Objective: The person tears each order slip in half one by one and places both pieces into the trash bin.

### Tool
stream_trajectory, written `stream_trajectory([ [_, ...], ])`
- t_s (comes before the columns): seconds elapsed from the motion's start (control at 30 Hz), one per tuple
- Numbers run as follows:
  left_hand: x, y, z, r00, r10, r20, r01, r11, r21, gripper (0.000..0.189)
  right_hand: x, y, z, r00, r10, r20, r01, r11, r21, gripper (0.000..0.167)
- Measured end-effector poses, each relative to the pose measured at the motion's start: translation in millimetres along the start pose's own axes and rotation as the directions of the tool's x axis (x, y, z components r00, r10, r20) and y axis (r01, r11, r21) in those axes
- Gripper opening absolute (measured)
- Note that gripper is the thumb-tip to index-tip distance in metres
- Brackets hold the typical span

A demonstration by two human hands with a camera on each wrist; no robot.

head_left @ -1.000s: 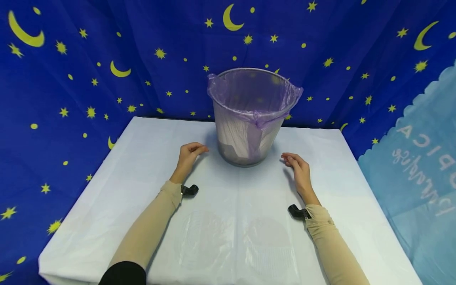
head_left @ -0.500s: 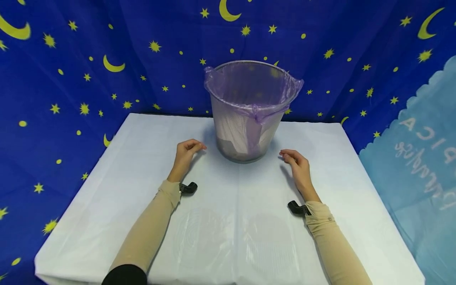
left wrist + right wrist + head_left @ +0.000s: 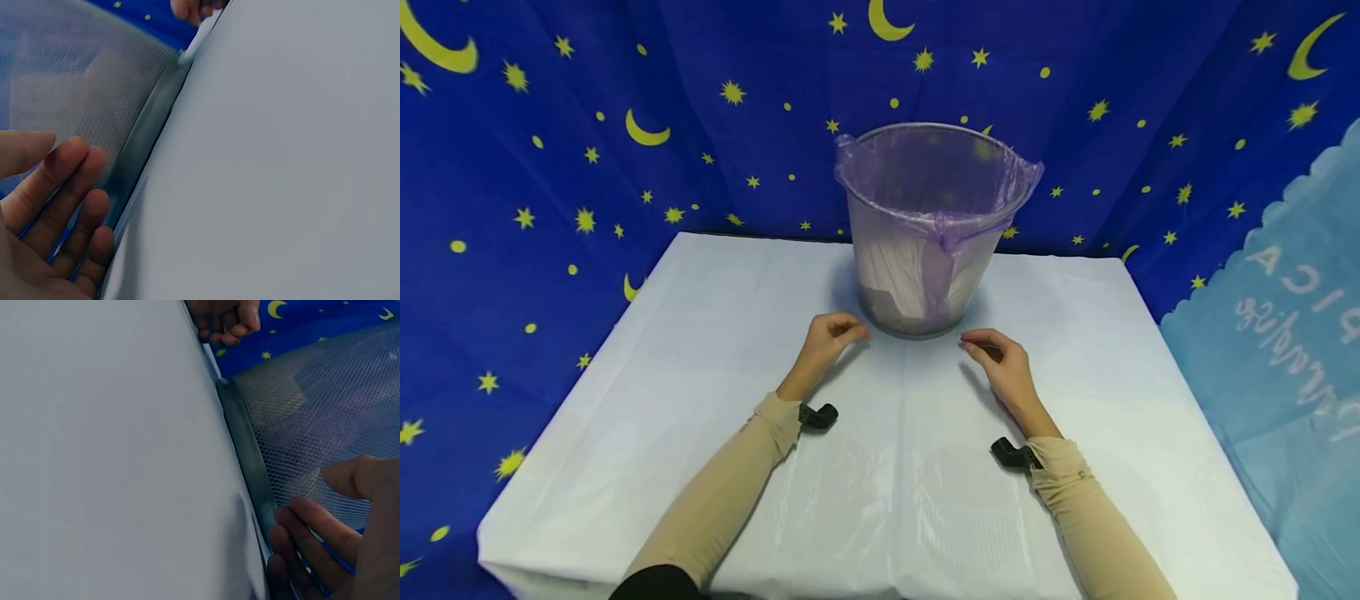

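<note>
A mesh wastebasket (image 3: 887, 267) stands upright at the back of the table, lined with a thin purple plastic bag (image 3: 945, 242) folded over its rim and bunched in a knot at the front. My left hand (image 3: 831, 346) hovers just in front of the basket's left side, fingers loosely bent and holding nothing. On the other side, my right hand (image 3: 1000, 362) hangs near the basket's right front, also with nothing in it. Both wrist views show the relaxed fingers close to the basket's solid base band (image 3: 247, 444), with the mesh wall (image 3: 75, 94) behind them.
A white sheet (image 3: 700, 333) covers the table. Behind it hangs a blue cloth (image 3: 760, 50) with yellow moons and stars, close to the basket's back. A light blue cloth with lettering (image 3: 1292, 333) hangs at the right. Each wrist wears a black camera (image 3: 820, 417).
Both hands have drawn inward and slightly nearer to me, so they now sit closer together in front of the basket. The basket stays in place; the head view has shifted slightly.
</note>
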State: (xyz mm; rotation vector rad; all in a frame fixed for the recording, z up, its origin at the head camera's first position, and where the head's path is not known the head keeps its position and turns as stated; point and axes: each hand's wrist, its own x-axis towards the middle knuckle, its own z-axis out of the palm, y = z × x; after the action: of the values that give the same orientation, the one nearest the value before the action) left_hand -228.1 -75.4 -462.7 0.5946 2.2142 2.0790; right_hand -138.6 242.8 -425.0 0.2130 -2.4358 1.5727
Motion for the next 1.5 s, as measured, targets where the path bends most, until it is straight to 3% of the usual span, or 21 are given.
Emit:
stream_trajectory([
  [0.23, 1.2, 5.8, 4.9, 1.000, 0.023, 0.013, -0.023, 1.000, 0.014, 0.014, 3.4, -3.8, 1.5, 0.999, -0.037, 0.000, 0.037, 0.998, -0.048, 0.021],
  [0.43, 0.1, 3.9, 5.8, 0.999, 0.009, 0.036, -0.011, 0.999, 0.051, 0.014, -1.0, -4.8, 4.4, 0.999, -0.030, 0.030, 0.032, 0.997, -0.067, 0.022],
  [0.67, 0.5, -0.2, 6.2, 0.999, 0.034, 0.039, -0.037, 0.996, 0.077, 0.013, -2.6, -2.8, 6.1, 0.998, -0.040, 0.039, 0.042, 0.998, -0.056, 0.021],
  [1.0, -2.3, 8.9, 6.8, 0.998, 0.023, 0.061, -0.029, 0.994, 0.109, 0.017, -1.8, -4.9, 7.1, 0.998, -0.051, 0.036, 0.054, 0.995, -0.083, 0.018],
  [1.27, -2.1, 0.4, 6.9, 0.998, 0.028, 0.052, -0.034, 0.992, 0.120, 0.013, -2.5, -4.6, 7.4, 0.997, -0.044, 0.056, 0.051, 0.992, -0.112, 0.019],
  [1.5, 1.2, 0.3, 5.5, 0.997, 0.047, 0.064, -0.059, 0.980, 0.192, 0.011, 0.6, -5.0, 7.7, 0.998, -0.038, 0.057, 0.044, 0.993, -0.114, 0.018],
])
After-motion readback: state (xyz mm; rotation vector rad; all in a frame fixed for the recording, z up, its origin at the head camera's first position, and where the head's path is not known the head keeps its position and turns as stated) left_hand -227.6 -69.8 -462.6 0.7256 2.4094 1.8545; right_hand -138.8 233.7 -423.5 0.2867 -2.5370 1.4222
